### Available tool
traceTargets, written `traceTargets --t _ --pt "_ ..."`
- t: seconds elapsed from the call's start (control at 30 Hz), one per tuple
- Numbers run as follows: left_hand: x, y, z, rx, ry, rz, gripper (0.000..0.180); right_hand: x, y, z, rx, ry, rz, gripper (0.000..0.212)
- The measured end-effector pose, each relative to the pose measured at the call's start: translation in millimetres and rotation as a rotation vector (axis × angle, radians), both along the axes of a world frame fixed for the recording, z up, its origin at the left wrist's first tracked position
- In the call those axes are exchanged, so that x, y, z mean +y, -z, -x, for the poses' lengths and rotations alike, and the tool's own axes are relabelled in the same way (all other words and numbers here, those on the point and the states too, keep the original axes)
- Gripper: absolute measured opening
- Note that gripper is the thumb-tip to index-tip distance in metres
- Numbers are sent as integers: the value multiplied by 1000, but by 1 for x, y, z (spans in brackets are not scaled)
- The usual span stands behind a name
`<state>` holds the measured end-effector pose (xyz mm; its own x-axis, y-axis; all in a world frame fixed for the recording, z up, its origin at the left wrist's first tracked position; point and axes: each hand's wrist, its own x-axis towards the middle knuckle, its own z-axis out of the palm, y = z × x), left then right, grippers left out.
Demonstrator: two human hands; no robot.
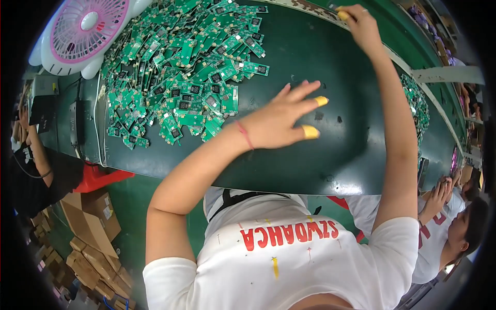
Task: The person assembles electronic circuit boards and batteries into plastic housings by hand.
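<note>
My left hand [281,116] hovers over or rests on the dark green tabletop [294,168], fingers spread and nothing in them. Yellow finger covers sit on its thumb and index finger, and a pink cord circles the wrist. Just left of it lies a large heap of small green circuit boards [181,95], many with dark display blocks. My right arm reaches to the far edge of the table. There my right hand [360,25], also with a yellow finger cover, pinches something small and greyish that I cannot make out.
A pink and white fan [89,21] stands at the far left. More green boards [415,106] lie beyond a pale rail on the right. Co-workers sit at both sides. Cardboard boxes [93,217] and a red stool [101,177] are at the lower left.
</note>
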<state>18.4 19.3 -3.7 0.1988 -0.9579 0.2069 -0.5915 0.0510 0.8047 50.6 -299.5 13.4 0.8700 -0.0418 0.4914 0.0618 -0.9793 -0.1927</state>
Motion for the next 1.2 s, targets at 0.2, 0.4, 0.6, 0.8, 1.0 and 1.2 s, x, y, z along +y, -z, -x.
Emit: traceTargets --t 0.2,0.4,0.6,0.8,1.0,1.2 --pt "17 -12 -36 -669 -710 -22 25 119 6 116 245 -79 -284 13" --pt "11 -5 -35 -812 -684 8 17 152 4 146 184 -45 -415 20" --pt "0 -25 -6 36 -514 230 13 184 -22 146 132 -75 -747 16" --pt "5 -31 2 -9 -455 222 29 199 -34 141 54 -54 -968 16" --pt "5 -30 2 34 -434 426 33 200 -28 138 82 -98 -1158 13" --pt "2 -29 14 -99 -384 448 32 202 -31 139 129 -141 -1421 15"
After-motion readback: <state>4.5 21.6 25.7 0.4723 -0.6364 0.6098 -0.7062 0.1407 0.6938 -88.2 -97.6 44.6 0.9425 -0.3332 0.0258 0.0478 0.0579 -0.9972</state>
